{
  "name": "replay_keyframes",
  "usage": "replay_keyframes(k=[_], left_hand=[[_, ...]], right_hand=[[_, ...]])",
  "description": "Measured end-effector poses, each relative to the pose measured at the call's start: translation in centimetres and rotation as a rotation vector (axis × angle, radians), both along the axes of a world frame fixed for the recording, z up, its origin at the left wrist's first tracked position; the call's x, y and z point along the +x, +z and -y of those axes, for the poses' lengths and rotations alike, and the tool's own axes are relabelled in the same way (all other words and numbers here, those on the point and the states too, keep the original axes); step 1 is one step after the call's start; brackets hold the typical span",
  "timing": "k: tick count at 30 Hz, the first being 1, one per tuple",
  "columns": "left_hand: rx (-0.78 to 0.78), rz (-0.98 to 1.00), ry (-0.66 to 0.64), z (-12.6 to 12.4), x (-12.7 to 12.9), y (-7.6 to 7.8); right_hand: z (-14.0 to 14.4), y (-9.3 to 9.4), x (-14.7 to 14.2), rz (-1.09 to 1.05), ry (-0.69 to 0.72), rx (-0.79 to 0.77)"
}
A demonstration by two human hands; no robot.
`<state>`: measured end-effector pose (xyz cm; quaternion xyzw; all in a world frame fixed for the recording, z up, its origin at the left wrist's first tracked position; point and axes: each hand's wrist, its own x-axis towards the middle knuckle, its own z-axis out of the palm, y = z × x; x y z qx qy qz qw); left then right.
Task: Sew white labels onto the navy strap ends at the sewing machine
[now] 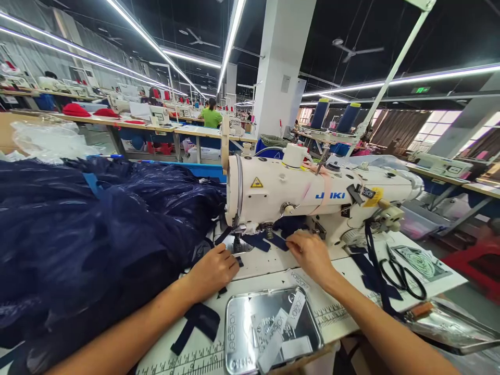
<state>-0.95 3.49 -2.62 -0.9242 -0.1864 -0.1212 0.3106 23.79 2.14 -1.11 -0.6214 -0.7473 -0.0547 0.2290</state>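
Navy fabric [78, 234] was heaped left of the white sewing machine [312, 195], marked "JUKI" in blue. Below the machine's head, a navy strip [265, 241] ran left to right under the presser foot [237, 240]. The right hand [310, 255] pinched its right end; the left hand [213, 271] lay curled, fingers together, beside the foot. Labels [273, 333] in the metal tray [234, 338] in front read "valege".

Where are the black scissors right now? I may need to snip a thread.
In the head view, the scissors lie flat on the white table to the right of the right hand, in front of the sewing machine.
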Motion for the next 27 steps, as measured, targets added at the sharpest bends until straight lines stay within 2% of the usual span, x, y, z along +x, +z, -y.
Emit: replay_keyframes(k=[3,5,7,11,16,20,27], left_hand=[[-0.018,-0.016,0.008,0.3,0.2,0.0],[-0.028,-0.014,0.015,0.6,0.2,0.0],[-0.031,-0.010,0.015,0.9,0.1,0.1],[-0.025,-0.005,0.017,1.1,0.1,0.2],[-0.035,0.002,0.036,0.9,0.1,-0.1],[-0.044,0.014,0.017,0.8,0.1,-0.2],[-0.067,0.067,0.004,1.1,0.1,0.0]], right_hand=[[-0.3,-1.4,-1.8,-0.438,0.088,-0.245],[-0.6,-1.9,-2.4,-0.479,0.127,-0.306],[-0.6,-1.9,-2.3,-0.334,0.186,-0.259],[-0.3,-1.3,-1.4,-0.001,0.422,-0.022],[-1.0,-1.5,-1.0,0.199,0.633,0.118],[-1.7,-1.8,-1.3,0.341,0.724,0.183],[-1.9,-1.7,-1.5,0.492,0.774,0.257]])
